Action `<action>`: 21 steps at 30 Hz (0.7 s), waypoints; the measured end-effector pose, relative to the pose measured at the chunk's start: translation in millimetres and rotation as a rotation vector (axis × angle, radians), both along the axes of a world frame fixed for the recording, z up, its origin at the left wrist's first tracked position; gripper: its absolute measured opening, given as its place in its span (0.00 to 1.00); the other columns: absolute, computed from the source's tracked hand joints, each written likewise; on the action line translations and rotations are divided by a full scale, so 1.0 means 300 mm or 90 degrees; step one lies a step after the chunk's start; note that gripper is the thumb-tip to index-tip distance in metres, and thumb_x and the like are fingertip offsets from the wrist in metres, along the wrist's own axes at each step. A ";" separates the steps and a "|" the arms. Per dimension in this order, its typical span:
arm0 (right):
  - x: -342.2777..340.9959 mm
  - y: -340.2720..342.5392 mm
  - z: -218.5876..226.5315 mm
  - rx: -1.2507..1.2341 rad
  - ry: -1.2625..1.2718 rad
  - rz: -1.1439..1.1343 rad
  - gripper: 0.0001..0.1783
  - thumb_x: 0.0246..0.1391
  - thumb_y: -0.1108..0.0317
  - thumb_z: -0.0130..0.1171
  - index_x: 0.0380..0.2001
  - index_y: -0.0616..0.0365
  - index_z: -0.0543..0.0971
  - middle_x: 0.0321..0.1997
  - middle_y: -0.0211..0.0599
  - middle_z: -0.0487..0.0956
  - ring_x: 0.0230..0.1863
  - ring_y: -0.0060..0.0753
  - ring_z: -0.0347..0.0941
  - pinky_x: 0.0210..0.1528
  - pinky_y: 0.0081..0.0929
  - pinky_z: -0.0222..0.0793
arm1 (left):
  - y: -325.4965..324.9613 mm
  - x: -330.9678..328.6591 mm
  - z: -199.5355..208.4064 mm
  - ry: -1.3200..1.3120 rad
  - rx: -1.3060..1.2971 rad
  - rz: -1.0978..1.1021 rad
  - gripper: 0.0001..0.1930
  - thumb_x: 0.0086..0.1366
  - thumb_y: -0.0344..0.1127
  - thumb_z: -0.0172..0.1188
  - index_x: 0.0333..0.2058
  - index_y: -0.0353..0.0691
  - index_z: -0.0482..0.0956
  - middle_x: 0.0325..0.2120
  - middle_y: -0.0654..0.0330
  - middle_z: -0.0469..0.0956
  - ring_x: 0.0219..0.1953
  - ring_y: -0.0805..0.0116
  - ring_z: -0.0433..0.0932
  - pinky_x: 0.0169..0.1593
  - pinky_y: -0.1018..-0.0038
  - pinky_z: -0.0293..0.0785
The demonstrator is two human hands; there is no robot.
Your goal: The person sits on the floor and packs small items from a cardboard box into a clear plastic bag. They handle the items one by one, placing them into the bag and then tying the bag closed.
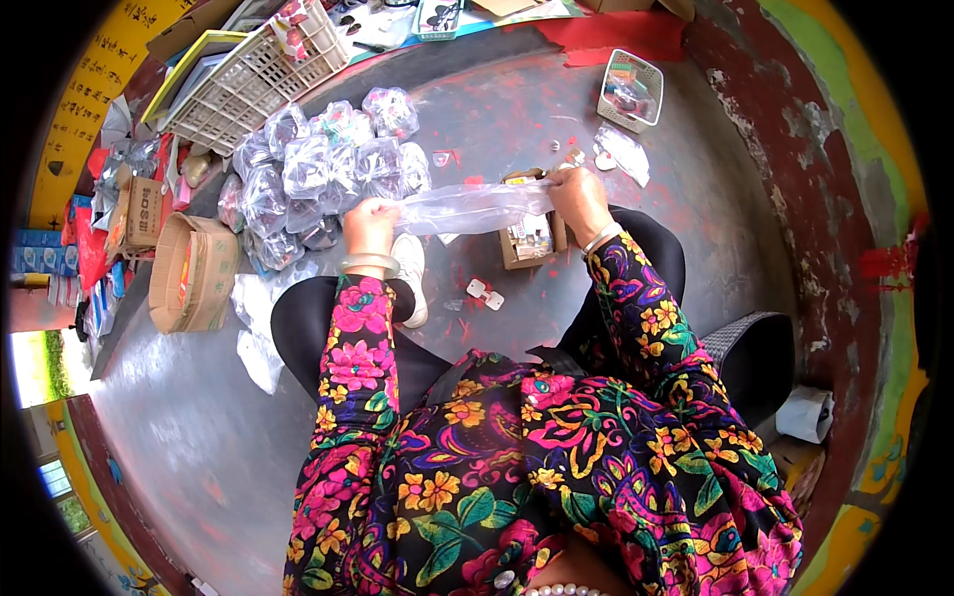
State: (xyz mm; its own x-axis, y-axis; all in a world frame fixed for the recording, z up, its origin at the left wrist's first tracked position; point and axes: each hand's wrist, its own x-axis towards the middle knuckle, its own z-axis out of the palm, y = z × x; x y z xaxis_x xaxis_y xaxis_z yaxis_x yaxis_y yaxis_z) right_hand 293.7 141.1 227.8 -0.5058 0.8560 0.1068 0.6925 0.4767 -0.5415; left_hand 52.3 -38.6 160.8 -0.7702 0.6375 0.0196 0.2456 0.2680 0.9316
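A clear plastic bag (pixel 467 209) is stretched out sideways between my two hands, above the floor in front of me. Its left end is gripped by my left hand (pixel 370 226), with the fingers closed. My right hand (pixel 581 201) pinches the other end. Below the bag, near my right hand, stands a small open cardboard box (pixel 525 260) with small packaged pieces in it; the bag hides part of it. Beyond my left hand lies a heap of filled clear plastic bags (pixel 308 169). What those bags contain is hard to make out.
At the far left a white plastic crate (pixel 260 84) leans beside the heap. An open cardboard carton (pixel 194 273) stands left of it. A small basket (pixel 631 91) sits far right, near crumpled clear plastic (pixel 624 154). White cards (pixel 485 294) lie on the floor between my legs.
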 end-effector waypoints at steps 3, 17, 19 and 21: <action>0.026 0.013 -0.007 -0.086 0.070 -0.033 0.09 0.41 0.71 0.51 0.27 0.59 0.78 0.21 0.42 0.76 0.24 0.35 0.73 0.28 0.26 0.67 | 0.011 0.062 0.122 -0.221 -0.066 0.003 0.08 0.47 0.30 0.57 0.28 0.36 0.78 0.20 0.60 0.77 0.23 0.77 0.73 0.28 0.78 0.67; 0.001 -0.037 0.068 -0.645 0.554 -0.035 0.06 0.44 0.74 0.54 0.29 0.63 0.75 0.21 0.28 0.71 0.21 0.17 0.65 0.24 0.12 0.61 | -0.044 0.042 0.051 -0.686 0.151 0.055 0.13 0.53 0.23 0.54 0.39 0.33 0.72 0.31 0.61 0.75 0.22 0.81 0.68 0.14 0.89 0.51; 0.007 -0.039 0.043 -0.554 0.464 0.044 0.07 0.44 0.71 0.55 0.28 0.63 0.76 0.17 0.24 0.69 0.19 0.14 0.62 0.21 0.11 0.57 | -0.060 0.021 0.035 -0.792 0.251 0.067 0.13 0.55 0.22 0.51 0.41 0.32 0.68 0.29 0.55 0.72 0.27 0.74 0.72 0.15 0.90 0.58; 0.017 -0.042 0.011 -0.553 0.410 0.074 0.08 0.44 0.70 0.55 0.27 0.64 0.77 0.15 0.23 0.68 0.16 0.14 0.59 0.19 0.12 0.53 | -0.043 0.012 0.034 -0.922 0.347 0.166 0.12 0.55 0.21 0.50 0.40 0.32 0.69 0.28 0.54 0.71 0.27 0.74 0.72 0.16 0.90 0.61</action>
